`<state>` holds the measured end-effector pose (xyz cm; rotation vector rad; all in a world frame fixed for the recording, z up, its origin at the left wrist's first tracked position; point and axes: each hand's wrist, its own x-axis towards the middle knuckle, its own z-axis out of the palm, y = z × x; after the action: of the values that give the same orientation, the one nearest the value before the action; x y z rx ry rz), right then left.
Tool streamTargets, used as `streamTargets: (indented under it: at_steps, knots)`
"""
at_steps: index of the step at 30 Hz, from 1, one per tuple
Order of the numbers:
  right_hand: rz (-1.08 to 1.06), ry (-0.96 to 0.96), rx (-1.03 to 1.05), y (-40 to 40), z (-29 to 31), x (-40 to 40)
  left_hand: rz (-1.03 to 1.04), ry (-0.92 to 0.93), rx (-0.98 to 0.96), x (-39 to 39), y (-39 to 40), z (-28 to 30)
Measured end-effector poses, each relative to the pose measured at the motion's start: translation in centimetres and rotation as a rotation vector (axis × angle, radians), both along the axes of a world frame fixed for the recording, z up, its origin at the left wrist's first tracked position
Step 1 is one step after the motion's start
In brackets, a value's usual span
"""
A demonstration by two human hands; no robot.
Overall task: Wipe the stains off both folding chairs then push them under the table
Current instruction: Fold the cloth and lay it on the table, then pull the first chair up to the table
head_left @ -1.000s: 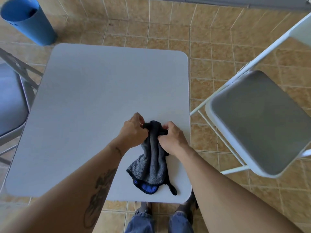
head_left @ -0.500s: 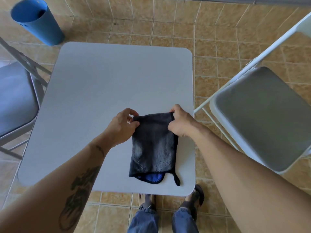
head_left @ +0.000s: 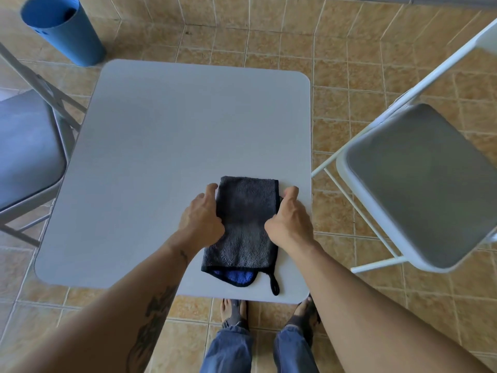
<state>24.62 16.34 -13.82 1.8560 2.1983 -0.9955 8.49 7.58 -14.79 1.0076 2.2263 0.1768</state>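
A dark grey cloth (head_left: 246, 211) with a blue underside and a black loop lies folded flat on the grey table (head_left: 166, 146), near its front right corner. My left hand (head_left: 203, 218) rests at the cloth's left edge and my right hand (head_left: 289, 219) at its right edge, fingers curled and apart, neither clearly gripping it. A grey folding chair (head_left: 25, 146) stands at the table's left side. A white-framed folding chair (head_left: 425, 181) with a grey seat stands to the right, apart from the table.
A blue bin (head_left: 63, 29) stands on the tiled floor (head_left: 349, 84) beyond the table's far left corner. My feet and jeans (head_left: 231, 348) show under the table's front edge.
The cloth was bunched between both hands, then spread out and laid flat on the table. Both hands have slid back from its far corners to its sides.
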Motion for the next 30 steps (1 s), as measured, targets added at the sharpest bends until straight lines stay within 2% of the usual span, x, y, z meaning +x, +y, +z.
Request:
streamTargets:
  at_steps: [3, 4, 6, 8, 11, 16, 20, 24, 28, 30]
  knots:
    - [0.230, -0.088, 0.270, -1.0, 0.1, 0.6, -0.199, 0.299, 0.169, 0.9, -1.3, 0.2]
    - [0.328, -0.089, 0.299, -1.4, 0.0, 0.9, -0.297, 0.338, 0.236, 1.2, -1.7, 0.0]
    - [0.477, -0.108, 0.246, -2.3, -0.5, 2.0, -0.458, 0.318, 0.291, 1.8, -2.8, -0.6]
    - [0.526, -0.153, 0.145, -3.0, -0.7, 2.9, -0.504, 0.265, 0.196, 2.3, -3.6, -0.8]
    - [0.497, -0.148, 0.073, -2.7, 0.2, 3.1, -0.446, 0.189, 0.041, 2.8, -3.6, -0.1]
    - [0.440, -0.061, 0.037, -1.2, 5.0, 4.1, -0.225, -0.035, -0.032, 3.7, -1.2, 4.8]
    - [0.377, -0.049, 0.040, -0.5, 11.6, 6.6, -0.139, -0.120, 0.005, 5.2, 0.3, 11.3]
    - [0.296, -0.043, 0.076, 0.6, 18.4, 10.4, -0.041, -0.295, 0.121, 8.9, 2.8, 18.6]
    - [0.192, -0.026, 0.159, 3.1, 24.6, 15.5, -0.046, -0.396, 0.224, 13.4, 6.2, 24.5]
    - [0.150, -0.025, 0.205, 4.9, 27.1, 18.8, -0.084, -0.380, 0.260, 15.5, 8.4, 26.7]
